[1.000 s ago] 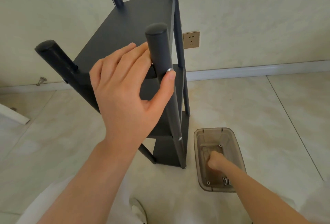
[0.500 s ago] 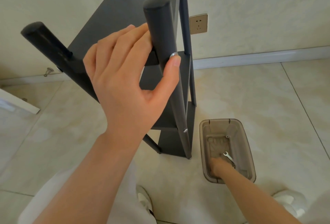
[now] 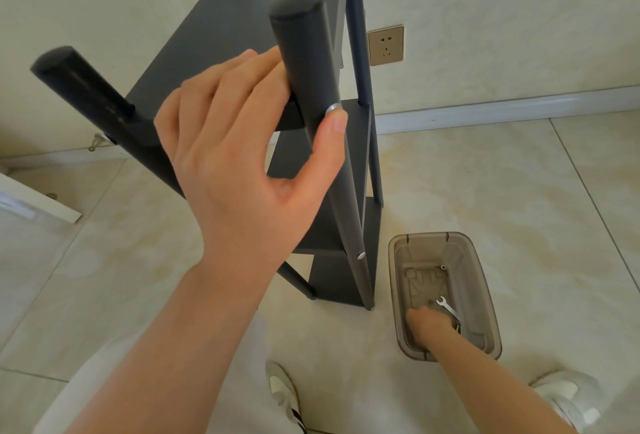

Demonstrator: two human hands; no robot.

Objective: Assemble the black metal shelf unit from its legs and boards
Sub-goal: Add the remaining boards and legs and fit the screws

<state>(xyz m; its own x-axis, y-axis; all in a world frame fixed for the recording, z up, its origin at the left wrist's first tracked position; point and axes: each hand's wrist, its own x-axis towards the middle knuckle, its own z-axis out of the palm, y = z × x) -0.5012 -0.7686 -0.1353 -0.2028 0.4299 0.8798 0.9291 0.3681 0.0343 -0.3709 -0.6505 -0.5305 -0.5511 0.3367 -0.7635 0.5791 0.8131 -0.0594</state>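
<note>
While left hand [image 3: 242,170] clasps one of four legs [image 3: 302,53], right hand [image 3: 429,325] in one bin [image 3: 482,281] hides its grip.

The left grip [image 3: 242,156] is raised, its back toward the camera. Its four fingers lie behind a black round metal leg [image 3: 304,53] and its thumb presses the leg's front, pinching it. The bare left forearm [image 3: 166,347] rises from the lower left. The bare right forearm [image 3: 502,388] stretches down and forward. The right grip [image 3: 429,324] points downward, with its fingers hidden from view.
</note>
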